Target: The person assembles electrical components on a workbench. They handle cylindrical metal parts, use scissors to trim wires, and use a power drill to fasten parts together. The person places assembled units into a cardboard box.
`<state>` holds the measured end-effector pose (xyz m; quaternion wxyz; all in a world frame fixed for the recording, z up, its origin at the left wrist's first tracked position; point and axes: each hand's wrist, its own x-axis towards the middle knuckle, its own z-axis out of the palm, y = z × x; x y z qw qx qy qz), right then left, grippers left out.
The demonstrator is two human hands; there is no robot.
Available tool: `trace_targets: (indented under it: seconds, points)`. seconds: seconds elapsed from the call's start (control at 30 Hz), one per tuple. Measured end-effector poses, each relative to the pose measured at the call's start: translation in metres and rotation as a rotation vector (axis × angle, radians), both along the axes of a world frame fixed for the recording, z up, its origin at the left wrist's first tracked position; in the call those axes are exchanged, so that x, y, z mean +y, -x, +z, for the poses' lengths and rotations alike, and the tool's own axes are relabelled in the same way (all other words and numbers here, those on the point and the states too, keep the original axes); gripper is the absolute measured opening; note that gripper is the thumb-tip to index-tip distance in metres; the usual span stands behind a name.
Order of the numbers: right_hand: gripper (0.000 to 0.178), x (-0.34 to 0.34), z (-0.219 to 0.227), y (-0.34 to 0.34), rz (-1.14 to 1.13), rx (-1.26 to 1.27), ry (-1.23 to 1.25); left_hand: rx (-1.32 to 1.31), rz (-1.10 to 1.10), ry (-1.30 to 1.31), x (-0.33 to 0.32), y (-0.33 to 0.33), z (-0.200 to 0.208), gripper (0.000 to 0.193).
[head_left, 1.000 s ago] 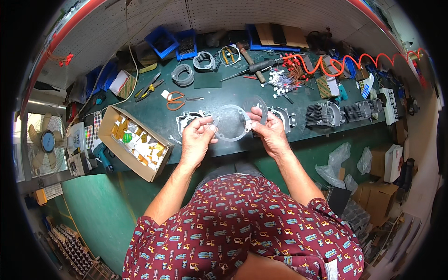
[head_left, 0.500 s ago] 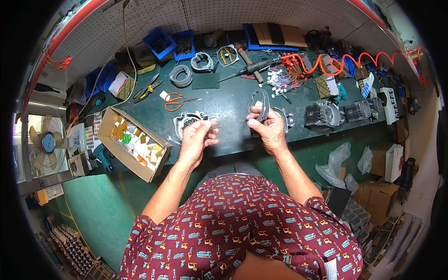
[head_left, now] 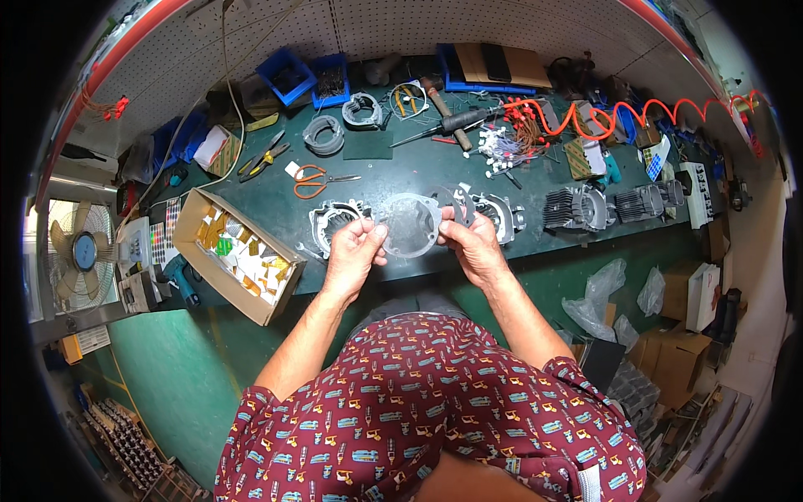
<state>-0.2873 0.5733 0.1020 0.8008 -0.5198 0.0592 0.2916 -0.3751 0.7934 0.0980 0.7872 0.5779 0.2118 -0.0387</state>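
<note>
A thin pale-grey ring gasket (head_left: 434, 224) is stretched upright between my hands above the bench's front edge. My left hand (head_left: 353, 255) is closed, pinching the ring's left edge between thumb and fingers. With its thumb and fingers my right hand (head_left: 475, 249) grips the right edge; a darker thin gasket (head_left: 458, 199) also stands up from this hand. Behind my left hand lies an open round metal housing (head_left: 318, 224). Another metal housing (head_left: 508, 219) sits behind my right hand, partly covered by it.
A cardboard box (head_left: 280, 308) of small parts stands left, near pliers (head_left: 266, 159) and orange-handled scissors (head_left: 311, 182). An air tool (head_left: 452, 122) with a coiled orange hose (head_left: 577, 117) lies behind. Finned metal castings (head_left: 577, 207) stand at right.
My left hand has closed on the pale ring's edge. The ring is now spread between both hands, while the darker gasket has tipped leftward in my right hand, which has moved slightly down.
</note>
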Motion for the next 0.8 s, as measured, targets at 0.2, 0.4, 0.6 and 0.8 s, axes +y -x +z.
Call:
trace_targets:
  seconds: [0.2, 0.4, 0.6, 0.8]
  points:
    - [0.026, 0.003, 0.003, 0.002, -0.017, 0.004, 0.135, 0.051, 0.034, 0.062, 0.003, 0.002, 0.004, 0.021]
    - [0.024, 0.002, -0.004, 0.005, -0.092, 0.007, 0.140, 0.024, -0.005, -0.014, -0.001, 0.011, 0.006, 0.020]
    - [0.018, 0.000, -0.009, 0.007, -0.059, -0.016, 0.136, 0.012, -0.014, -0.021, -0.003, 0.015, -0.001, 0.018]
    - [0.020, -0.002, -0.005, 0.012, -0.059, -0.004, 0.135, 0.006, -0.025, -0.026, -0.004, 0.019, -0.003, 0.017]
